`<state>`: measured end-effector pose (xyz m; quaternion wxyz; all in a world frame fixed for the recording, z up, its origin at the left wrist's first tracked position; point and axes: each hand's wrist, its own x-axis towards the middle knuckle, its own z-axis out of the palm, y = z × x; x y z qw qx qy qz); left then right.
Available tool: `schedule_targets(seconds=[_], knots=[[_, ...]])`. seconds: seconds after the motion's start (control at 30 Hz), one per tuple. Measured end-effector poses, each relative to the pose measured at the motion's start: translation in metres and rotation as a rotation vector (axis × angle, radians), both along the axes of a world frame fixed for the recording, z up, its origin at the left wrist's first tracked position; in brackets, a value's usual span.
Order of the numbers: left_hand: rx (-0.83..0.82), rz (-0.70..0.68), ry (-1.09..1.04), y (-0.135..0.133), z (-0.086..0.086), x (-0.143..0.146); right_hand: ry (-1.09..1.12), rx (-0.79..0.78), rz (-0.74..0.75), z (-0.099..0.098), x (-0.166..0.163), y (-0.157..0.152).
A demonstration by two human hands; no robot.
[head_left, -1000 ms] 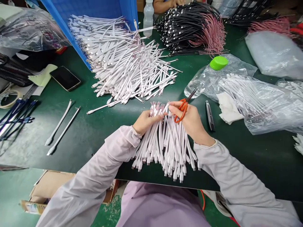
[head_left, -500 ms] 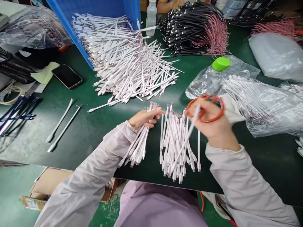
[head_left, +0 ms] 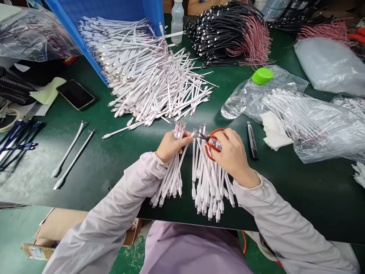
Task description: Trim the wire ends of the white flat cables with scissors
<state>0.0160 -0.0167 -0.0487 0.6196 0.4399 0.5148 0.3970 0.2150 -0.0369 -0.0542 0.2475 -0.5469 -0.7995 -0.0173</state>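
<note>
My left hand [head_left: 172,146] is closed round a bunch of short white USB cables [head_left: 169,179], their stripped wire ends up and their plugs down toward the table edge. One cable of the bunch slants out by the thumb. My right hand [head_left: 234,154] grips red-handled scissors [head_left: 213,142], whose dark blades point left at the wire end of that cable. Whether the blades touch it I cannot tell. Beneath the scissors lies a second pile of white cables [head_left: 209,182], wire ends away from me.
A large heap of white cables [head_left: 154,76] spills from a blue bin [head_left: 114,9]. Black cables [head_left: 225,34] lie behind. At right are a green-capped bottle [head_left: 242,95], a box cutter [head_left: 252,140] and bagged cables [head_left: 319,125]; at left, a phone [head_left: 75,94] and two loose cables [head_left: 74,160].
My right hand has moved left and down, bringing the scissors to my left hand. The cable that was in my right hand now sits at my left thumb. The box cutter is uncovered.
</note>
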Motion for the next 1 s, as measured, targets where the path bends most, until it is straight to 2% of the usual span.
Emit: schedule_targets(seconds=[0.07,0.17,0.5,0.77,0.87,0.93,1.0], knots=[[0.011,0.004,0.006,0.000,0.000,0.000,-0.127,0.049,-0.016,-0.001,0.000,-0.002],[0.027,-0.017,0.022,-0.001,0.000,0.000,-0.188,0.102,-0.033,0.000,-0.004,-0.004],[0.025,-0.026,-0.048,-0.005,0.002,0.001,-0.200,0.077,-0.045,0.000,-0.002,-0.003],[0.052,-0.016,-0.007,-0.002,-0.006,0.000,-0.213,0.063,-0.028,-0.006,0.004,-0.001],[0.033,-0.025,0.008,-0.001,-0.005,0.000,-0.088,0.023,-0.053,-0.005,0.003,0.001],[0.038,-0.041,0.007,-0.001,-0.004,0.000,0.146,-0.043,-0.058,-0.001,-0.001,0.001],[0.045,-0.066,-0.007,-0.001,-0.002,0.001,0.449,-0.175,-0.042,0.004,-0.008,0.001]])
